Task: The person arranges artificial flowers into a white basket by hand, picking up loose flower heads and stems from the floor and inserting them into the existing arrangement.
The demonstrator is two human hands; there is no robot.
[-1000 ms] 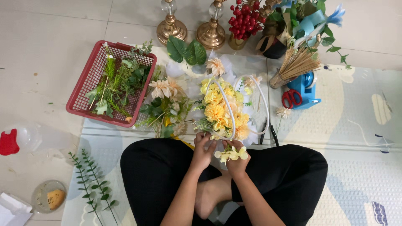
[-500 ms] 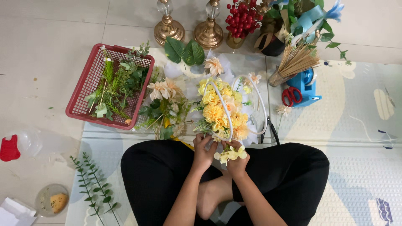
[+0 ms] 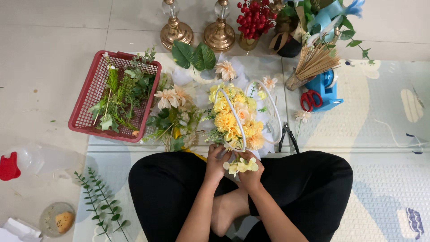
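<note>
The left hand [image 3: 217, 162] and the right hand [image 3: 251, 174] sit close together over the person's crossed legs, and both pinch a small sprig of pale yellow flowers [image 3: 241, 166]. The sprig is held just at the near edge of the yellow flower basket [image 3: 236, 117], which stands on the floor mat [image 3: 380, 134] right in front of the knees.

The petals look thin and soft, like cloth. If the fingers squeeze too hard, the petals could bend or pop off the stem. If the sprig is pushed in roughly, it could knock other blooms loose or tip the basket by its thin white hoop handle [image 3: 268, 96].

To the left lie loose peach flowers [image 3: 172, 96] and a red plastic tray [image 3: 85, 112] with holes, full of green leaves. To the right are black pliers [image 3: 286, 136], red scissors [image 3: 309, 99] and a bundle of wooden sticks [image 3: 313, 60].
</note>
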